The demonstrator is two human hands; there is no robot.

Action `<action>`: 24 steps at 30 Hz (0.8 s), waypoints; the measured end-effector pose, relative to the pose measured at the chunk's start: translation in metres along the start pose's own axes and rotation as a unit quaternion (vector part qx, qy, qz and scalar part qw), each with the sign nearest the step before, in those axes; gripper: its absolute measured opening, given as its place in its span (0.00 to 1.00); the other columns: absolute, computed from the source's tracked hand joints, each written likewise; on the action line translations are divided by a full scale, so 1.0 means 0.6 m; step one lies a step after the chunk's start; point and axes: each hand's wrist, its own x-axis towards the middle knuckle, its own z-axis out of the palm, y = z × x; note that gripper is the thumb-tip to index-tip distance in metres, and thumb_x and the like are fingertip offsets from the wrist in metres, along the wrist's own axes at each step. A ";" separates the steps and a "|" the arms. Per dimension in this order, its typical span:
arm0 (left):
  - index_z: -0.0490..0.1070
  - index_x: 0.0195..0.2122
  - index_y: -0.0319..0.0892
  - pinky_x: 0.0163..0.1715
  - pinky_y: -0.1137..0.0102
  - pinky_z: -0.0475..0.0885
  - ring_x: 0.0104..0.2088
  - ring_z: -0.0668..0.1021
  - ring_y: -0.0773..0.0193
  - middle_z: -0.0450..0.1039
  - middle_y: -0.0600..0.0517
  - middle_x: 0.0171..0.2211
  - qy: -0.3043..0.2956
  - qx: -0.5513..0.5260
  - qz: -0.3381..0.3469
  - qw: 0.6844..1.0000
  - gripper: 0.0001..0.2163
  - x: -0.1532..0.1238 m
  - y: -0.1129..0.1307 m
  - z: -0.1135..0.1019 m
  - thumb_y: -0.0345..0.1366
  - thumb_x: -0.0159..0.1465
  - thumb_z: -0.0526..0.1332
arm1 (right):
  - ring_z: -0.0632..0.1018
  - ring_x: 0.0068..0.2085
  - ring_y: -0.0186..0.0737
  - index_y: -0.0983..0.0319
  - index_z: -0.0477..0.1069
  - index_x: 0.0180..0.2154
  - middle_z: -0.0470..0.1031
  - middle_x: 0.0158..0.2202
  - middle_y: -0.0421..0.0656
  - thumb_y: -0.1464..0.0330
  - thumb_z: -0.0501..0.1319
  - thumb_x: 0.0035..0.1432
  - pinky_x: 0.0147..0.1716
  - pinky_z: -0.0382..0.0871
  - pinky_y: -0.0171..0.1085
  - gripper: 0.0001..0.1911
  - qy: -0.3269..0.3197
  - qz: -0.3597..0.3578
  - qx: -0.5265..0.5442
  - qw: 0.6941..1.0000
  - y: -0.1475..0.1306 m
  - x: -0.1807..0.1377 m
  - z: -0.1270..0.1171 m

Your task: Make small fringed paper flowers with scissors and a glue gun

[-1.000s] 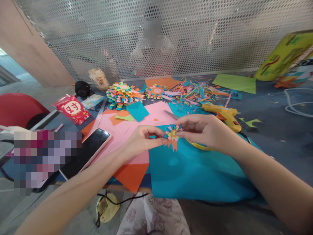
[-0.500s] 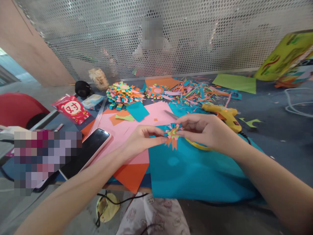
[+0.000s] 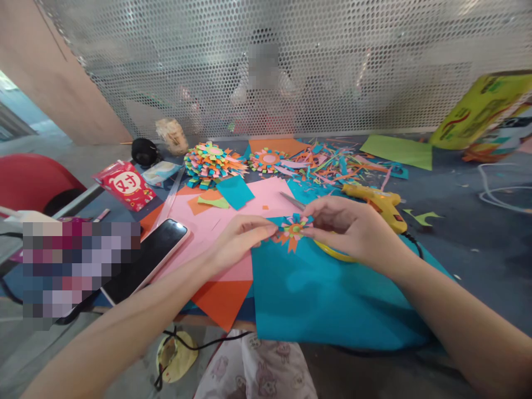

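A small paper flower (image 3: pixel 296 227) with blue, pink, green and orange petals and orange tails hangs between my two hands over the blue paper sheet (image 3: pixel 332 302). My left hand (image 3: pixel 245 233) pinches its left edge between thumb and fingers. On the other side, my right hand (image 3: pixel 343 224) grips the flower's right edge. Scissors (image 3: pixel 332 252) with yellow handles lie beneath my right hand, largely covered by it; their blade tips point out to the upper left. Beyond the hand rests a yellow hot glue gun (image 3: pixel 380 202).
Behind my hands are a pile of paper flowers (image 3: pixel 210 163), a single flower (image 3: pixel 266 159) and tangled paper scraps (image 3: pixel 332 163). A phone (image 3: pixel 145 260) and a red packet (image 3: pixel 127 185) lie left. A perforated metal screen (image 3: pixel 216 72) closes off the back.
The flower has turned slightly in my fingers, its tails shifting left, and my left fingers have closed further over its left edge. The camera view has tilted a little.
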 end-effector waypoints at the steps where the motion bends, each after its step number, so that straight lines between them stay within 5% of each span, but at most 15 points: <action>1: 0.79 0.26 0.39 0.27 0.72 0.61 0.30 0.71 0.66 0.76 0.50 0.28 0.007 0.005 0.008 1.000 0.12 0.001 -0.002 -0.003 0.44 0.55 0.64 | 0.77 0.28 0.37 0.59 0.70 0.33 0.75 0.28 0.40 0.60 0.65 0.55 0.26 0.73 0.35 0.10 0.023 -0.058 -0.034 0.997 -0.001 -0.003 -0.002; 3: 0.80 0.30 0.39 0.26 0.73 0.60 0.31 0.71 0.66 0.74 0.49 0.29 0.039 0.015 0.027 0.999 0.15 0.003 -0.005 -0.009 0.46 0.58 0.60 | 0.78 0.33 0.38 0.58 0.69 0.36 0.77 0.33 0.42 0.69 0.62 0.59 0.31 0.75 0.36 0.02 0.051 -0.212 -0.147 0.965 -0.001 -0.011 -0.009; 6: 0.79 0.35 0.39 0.24 0.75 0.60 0.30 0.70 0.68 0.72 0.50 0.29 0.060 -0.023 0.013 0.998 0.16 0.005 -0.005 -0.013 0.48 0.58 0.61 | 0.78 0.39 0.42 0.59 0.71 0.41 0.78 0.39 0.47 0.77 0.55 0.61 0.37 0.76 0.40 0.11 0.024 -0.422 -0.320 0.848 -0.002 -0.026 -0.017; 10: 0.74 0.43 0.39 0.22 0.75 0.62 0.28 0.72 0.68 0.73 0.52 0.29 -0.017 -0.129 -0.037 0.991 0.21 -0.002 0.006 -0.006 0.43 0.50 0.69 | 0.76 0.36 0.43 0.61 0.74 0.33 0.77 0.38 0.46 0.77 0.53 0.59 0.30 0.74 0.42 0.12 0.007 -0.553 -0.373 0.745 -0.001 -0.040 -0.011; 24: 0.70 0.43 0.40 0.30 0.73 0.67 0.31 0.75 0.68 0.72 0.55 0.28 -0.068 -0.105 0.014 0.992 0.18 -0.023 0.017 0.008 0.29 0.50 0.67 | 0.77 0.33 0.40 0.51 0.75 0.31 0.79 0.39 0.37 0.67 0.57 0.58 0.24 0.70 0.41 0.09 -0.063 -0.542 -0.426 0.722 -0.003 -0.046 -0.001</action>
